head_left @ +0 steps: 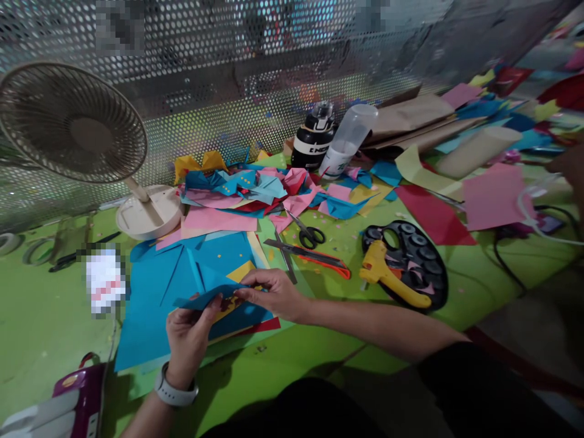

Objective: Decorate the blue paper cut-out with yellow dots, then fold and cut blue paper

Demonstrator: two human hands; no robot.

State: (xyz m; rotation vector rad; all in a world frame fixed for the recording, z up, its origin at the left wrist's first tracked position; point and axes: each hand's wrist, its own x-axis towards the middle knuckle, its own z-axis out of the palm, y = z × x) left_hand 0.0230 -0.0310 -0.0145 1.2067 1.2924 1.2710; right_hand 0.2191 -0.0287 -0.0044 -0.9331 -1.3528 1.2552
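Both of my hands pinch one folded piece of blue paper [207,297] just above the green table [41,328]. My left hand [189,337], a white watch on its wrist, grips the paper's left end. My right hand [271,292] holds the right end with thumb and fingers closed on it. Under the hands lie large blue sheets [155,292] with a yellow sheet [241,272] and a red edge showing below them.
A pile of coloured paper scraps [255,191], scissors [306,233], an orange-handled cutter [314,255], a yellow tool on a black palette [410,264], a white fan [77,131], two bottles [328,140] and more paper at right. A perforated metal wall stands behind.
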